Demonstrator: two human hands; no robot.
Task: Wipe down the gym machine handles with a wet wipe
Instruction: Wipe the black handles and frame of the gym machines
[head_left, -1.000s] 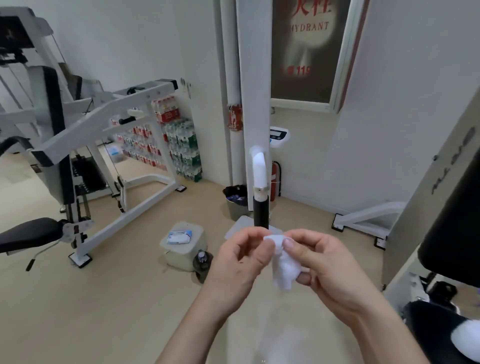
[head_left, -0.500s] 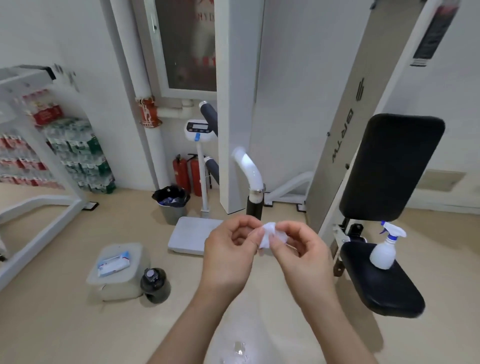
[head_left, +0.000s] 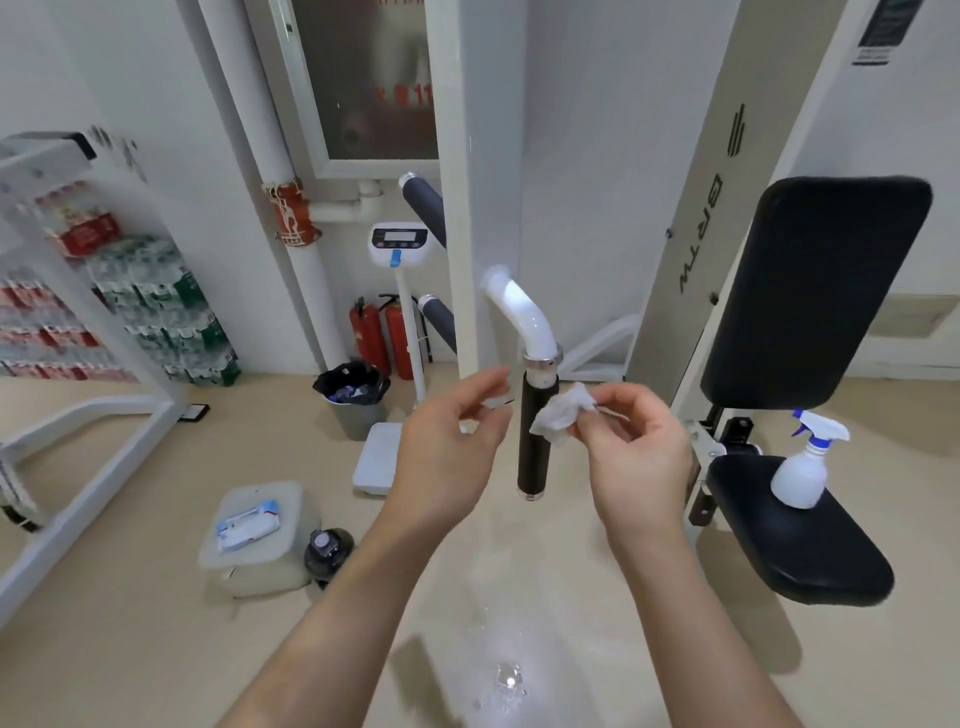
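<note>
- We have the wet wipe (head_left: 561, 415) bunched in our right hand (head_left: 634, 457). Its grip is clamped on the wipe between thumb and fingertips.
- The wipe lies against the right side of the black handle (head_left: 535, 441), near the top and just under the metal collar (head_left: 542, 361).
- Our left hand (head_left: 452, 441) hovers just left of the handle, its grip apart, fingers loose and holding nothing.
- We judge the step in hand to be the first stroke down this handle. A wad touches only a narrow strip, so we would spread the wipe and fold it round the handle.
- The handle hangs from the white bent tube (head_left: 519, 312) (it may well swing when pushed). Our free left hand could steady the lower end while the right one rubs.
- We would work from the collar down to the bottom cap, twisting as we go. That way the far side, which faces away from us, gets wiped too.
- An upper handle (head_left: 425, 205) and a lower handle (head_left: 440, 318) show behind the white post (head_left: 462, 208). For those we would turn the wipe to a fresh face.
- A pack of wipes (head_left: 248, 525) lies on a tub (head_left: 260, 566) on the floor (head_left: 130, 649) if this one dries out.
- A spray bottle (head_left: 802, 467) stands near the back edge of the seat (head_left: 810, 545).
</note>
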